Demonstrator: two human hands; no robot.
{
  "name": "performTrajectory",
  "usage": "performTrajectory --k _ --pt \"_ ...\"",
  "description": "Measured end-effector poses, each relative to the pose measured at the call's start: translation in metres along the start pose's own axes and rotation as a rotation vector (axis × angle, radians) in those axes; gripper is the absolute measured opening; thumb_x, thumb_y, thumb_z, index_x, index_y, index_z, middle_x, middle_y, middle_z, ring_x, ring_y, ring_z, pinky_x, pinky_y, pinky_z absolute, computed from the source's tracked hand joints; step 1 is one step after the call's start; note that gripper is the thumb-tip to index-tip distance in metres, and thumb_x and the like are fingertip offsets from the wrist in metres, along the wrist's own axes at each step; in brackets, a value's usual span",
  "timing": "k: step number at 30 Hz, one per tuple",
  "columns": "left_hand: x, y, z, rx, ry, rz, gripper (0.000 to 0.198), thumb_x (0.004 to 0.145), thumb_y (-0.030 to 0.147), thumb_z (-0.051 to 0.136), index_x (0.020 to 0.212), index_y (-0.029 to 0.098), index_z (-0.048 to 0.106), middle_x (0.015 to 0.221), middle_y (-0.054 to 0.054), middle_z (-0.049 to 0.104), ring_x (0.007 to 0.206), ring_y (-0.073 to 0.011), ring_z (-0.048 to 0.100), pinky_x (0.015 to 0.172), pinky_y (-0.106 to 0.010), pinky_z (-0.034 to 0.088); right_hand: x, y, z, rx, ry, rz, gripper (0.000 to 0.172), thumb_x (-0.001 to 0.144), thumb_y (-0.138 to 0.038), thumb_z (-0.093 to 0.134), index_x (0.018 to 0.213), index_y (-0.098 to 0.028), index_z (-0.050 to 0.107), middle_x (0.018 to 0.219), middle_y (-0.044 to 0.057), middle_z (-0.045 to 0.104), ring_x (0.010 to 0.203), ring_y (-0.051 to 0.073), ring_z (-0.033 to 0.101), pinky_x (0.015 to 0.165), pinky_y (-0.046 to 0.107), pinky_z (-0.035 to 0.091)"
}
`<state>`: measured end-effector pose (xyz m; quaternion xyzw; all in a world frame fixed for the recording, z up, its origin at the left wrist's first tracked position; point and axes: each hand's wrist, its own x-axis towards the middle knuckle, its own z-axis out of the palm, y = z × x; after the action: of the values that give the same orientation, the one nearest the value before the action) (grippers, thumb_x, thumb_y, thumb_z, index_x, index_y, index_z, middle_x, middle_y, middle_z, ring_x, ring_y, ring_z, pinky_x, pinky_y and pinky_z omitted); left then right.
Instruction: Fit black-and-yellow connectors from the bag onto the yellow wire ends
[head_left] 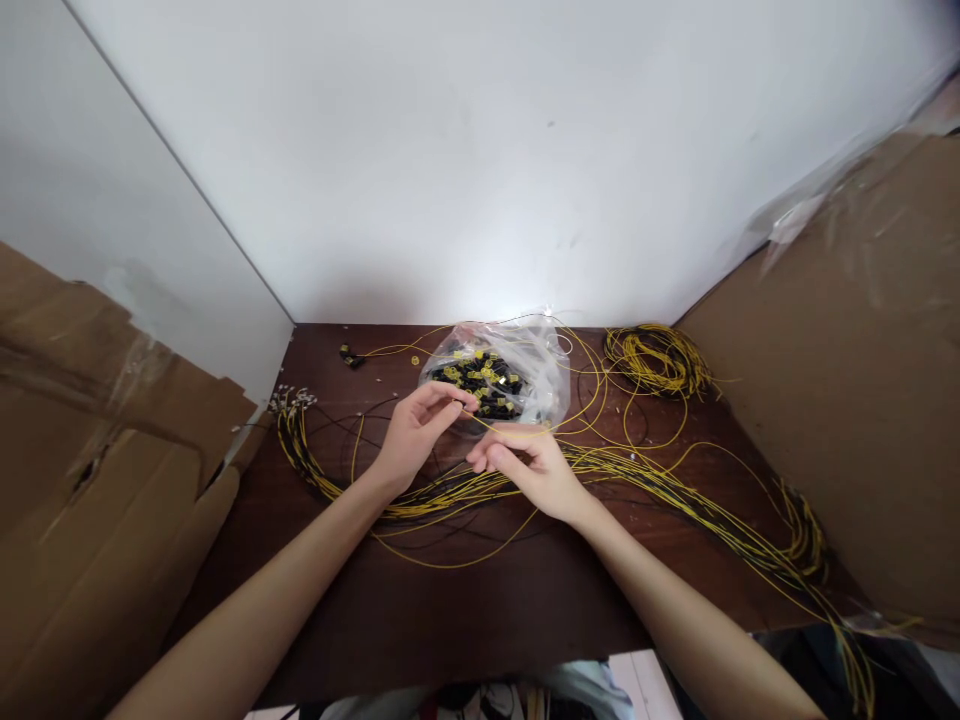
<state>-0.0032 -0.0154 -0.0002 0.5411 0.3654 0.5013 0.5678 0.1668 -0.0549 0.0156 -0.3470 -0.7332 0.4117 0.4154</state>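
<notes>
My left hand (pixel 420 425) is closed in a pinch, with a yellow wire (pixel 480 420) between thumb and forefinger. A small dark piece shows at those fingertips, too small to name. From there the wire runs right to my right hand (pixel 531 468), whose curled fingers guide it, thumb near the forefinger. Just behind both hands lies a clear plastic bag (pixel 551 385) holding many black and yellow connectors (pixel 484 375). Under the hands a long bundle of yellow and black wires (pixel 637 468) stretches across the dark wooden table (pixel 450 630).
A coiled wire bundle (pixel 660 362) rests at the back right. A black connector (pixel 350 356) on wires and a small yellow piece (pixel 415 360) lie at the back left. White wire ends (pixel 292 400) gather on the left. Cardboard (pixel 847 370) flanks both sides; a white wall (pixel 480 180) stands behind.
</notes>
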Motion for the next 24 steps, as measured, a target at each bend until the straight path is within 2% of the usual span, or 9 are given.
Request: performTrajectory --k 2,4,6,8,12,16,24 --pt "0.0 0.0 0.0 -0.04 -0.021 -0.043 0.011 0.081 0.023 0.059 0.088 0.014 0.059 0.091 -0.005 0.065 0.077 -0.0143 0.064 0.075 -0.029 0.053 0.0 0.001 0.0 0.065 0.062 0.013 0.034 0.093 -0.034 0.041 0.074 -0.018 0.065 0.077 0.004 0.067 0.067 0.013 0.06 0.065 0.026 0.048" --pt "0.0 0.0 0.001 -0.062 -0.022 -0.067 0.013 0.08 0.023 0.061 0.089 0.013 0.058 0.089 -0.005 0.066 0.071 -0.0135 0.064 0.071 -0.029 0.054 0.001 0.004 -0.002 0.027 0.202 0.036 0.029 0.092 -0.032 0.044 0.079 -0.018 0.066 0.079 0.004 0.067 0.069 0.014 0.061 0.066 0.027 0.048" --pt "0.0 0.0 0.001 -0.066 -0.012 -0.073 0.015 0.079 0.022 0.063 0.089 0.013 0.058 0.087 -0.005 0.066 0.07 -0.013 0.064 0.071 -0.028 0.054 0.002 0.01 -0.006 -0.106 0.334 0.059 0.019 0.089 -0.027 0.05 0.087 -0.018 0.066 0.081 0.004 0.068 0.073 0.015 0.062 0.07 0.028 0.048" --pt "0.001 0.0 0.001 -0.063 -0.007 -0.081 0.016 0.077 0.02 0.064 0.089 0.013 0.058 0.087 -0.005 0.067 0.069 -0.0123 0.065 0.071 -0.027 0.054 0.003 0.015 -0.011 -0.269 0.385 0.058 0.014 0.087 -0.022 0.052 0.092 -0.018 0.065 0.084 0.004 0.068 0.078 0.017 0.062 0.074 0.03 0.047" --pt "0.001 0.001 0.001 -0.06 -0.013 -0.112 0.015 0.077 0.019 0.064 0.088 0.012 0.058 0.087 -0.006 0.068 0.07 -0.0124 0.066 0.072 -0.027 0.055 0.003 0.022 -0.019 -0.526 0.336 0.004 0.017 0.086 -0.013 0.048 0.091 -0.018 0.063 0.088 0.005 0.066 0.086 0.019 0.059 0.08 0.033 0.045" --pt "0.001 0.001 0.0 -0.076 -0.025 -0.129 0.018 0.076 0.02 0.065 0.091 0.012 0.057 0.087 -0.007 0.07 0.069 -0.0133 0.066 0.07 -0.028 0.056 0.004 0.029 -0.021 -0.668 0.288 0.0 0.019 0.086 -0.009 0.046 0.091 -0.018 0.062 0.089 0.005 0.065 0.087 0.021 0.057 0.082 0.035 0.044" --pt "0.001 0.002 0.0 -0.101 -0.028 -0.159 0.021 0.075 0.023 0.066 0.091 0.012 0.058 0.083 -0.008 0.071 0.065 -0.0138 0.066 0.065 -0.029 0.056 0.01 0.039 -0.016 -0.836 0.27 0.093 0.019 0.089 -0.021 0.048 0.099 -0.019 0.064 0.091 0.007 0.063 0.088 0.022 0.057 0.078 0.035 0.043"
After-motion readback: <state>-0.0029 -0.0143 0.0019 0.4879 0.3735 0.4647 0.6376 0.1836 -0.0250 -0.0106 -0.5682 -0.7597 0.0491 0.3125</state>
